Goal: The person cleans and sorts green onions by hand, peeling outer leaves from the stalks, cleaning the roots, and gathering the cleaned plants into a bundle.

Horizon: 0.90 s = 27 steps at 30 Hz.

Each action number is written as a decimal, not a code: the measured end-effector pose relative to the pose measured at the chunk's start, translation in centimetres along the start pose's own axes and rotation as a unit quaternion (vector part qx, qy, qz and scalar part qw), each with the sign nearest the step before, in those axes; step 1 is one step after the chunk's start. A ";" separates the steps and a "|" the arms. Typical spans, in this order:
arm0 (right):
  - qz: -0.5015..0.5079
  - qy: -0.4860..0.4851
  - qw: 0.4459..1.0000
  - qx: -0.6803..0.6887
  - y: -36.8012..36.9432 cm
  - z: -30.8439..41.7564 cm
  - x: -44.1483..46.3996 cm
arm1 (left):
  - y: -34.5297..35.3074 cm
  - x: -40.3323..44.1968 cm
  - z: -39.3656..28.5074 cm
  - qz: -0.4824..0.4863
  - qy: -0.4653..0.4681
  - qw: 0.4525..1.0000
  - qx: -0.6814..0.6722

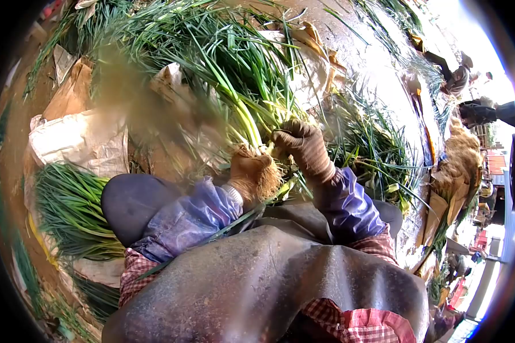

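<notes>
My left hand (250, 174), in a dirty brown glove, is wrapped round the root end of a few leek-like stalks (244, 121). Their pale bases rise from the fist, and a tuft of fibrous roots (273, 182) hangs at its side. Right beside it, my right hand (303, 150), in a similar glove, is closed with the fingers curled in at the stalks' bases. What it pinches is hidden. Beyond both hands lies a big heap of long green leaves (234, 51), its root ends towards me.
A neat pile of leek-like stalks (77, 214) rests by my left knee, below a pale sack (80, 140). Loose leaves (372, 154) lie to the right, next to a wet plastic sheet (377, 63). Other people (458, 77) are at the far right. A blurry smear covers the upper left.
</notes>
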State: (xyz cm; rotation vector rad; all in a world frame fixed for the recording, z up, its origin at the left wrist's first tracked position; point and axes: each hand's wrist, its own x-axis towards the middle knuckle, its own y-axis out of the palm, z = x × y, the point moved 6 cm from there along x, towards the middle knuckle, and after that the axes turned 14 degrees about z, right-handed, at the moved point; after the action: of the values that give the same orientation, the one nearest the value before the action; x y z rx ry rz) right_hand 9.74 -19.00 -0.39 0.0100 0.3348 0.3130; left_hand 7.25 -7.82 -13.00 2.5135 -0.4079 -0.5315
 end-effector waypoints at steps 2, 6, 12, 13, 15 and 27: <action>0.002 -0.043 0.999 -0.025 0.8 1.1 -1.2 | 0.2 -0.2 0.0 -0.010 0.003 0.997 -0.073; 0.107 0.038 0.980 -0.164 -0.5 0.9 -3.9 | 0.3 -0.4 -0.5 -0.031 -0.067 0.986 -0.150; 0.103 0.166 0.794 -0.575 -11.1 -9.2 -5.4 | 0.9 -0.3 -0.5 0.033 -0.038 0.971 -0.235; 0.069 0.070 0.922 -0.374 -11.3 -10.6 -4.7 | 1.1 -0.5 -0.5 0.034 -0.039 0.971 -0.235; 0.038 0.100 0.993 0.042 -9.6 -11.5 -2.9 | 2.1 -0.9 -0.9 0.072 -0.054 0.963 -0.255; 0.026 0.047 0.998 -0.014 -2.2 -8.0 1.4 | 3.3 -1.2 0.6 0.088 -0.153 0.936 -0.305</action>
State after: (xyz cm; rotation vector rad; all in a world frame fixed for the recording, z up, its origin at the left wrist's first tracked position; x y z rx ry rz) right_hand 9.09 -21.01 -8.52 -0.0239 0.4228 0.3710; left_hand 5.39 -10.32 -11.28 1.7844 -0.4886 -0.8354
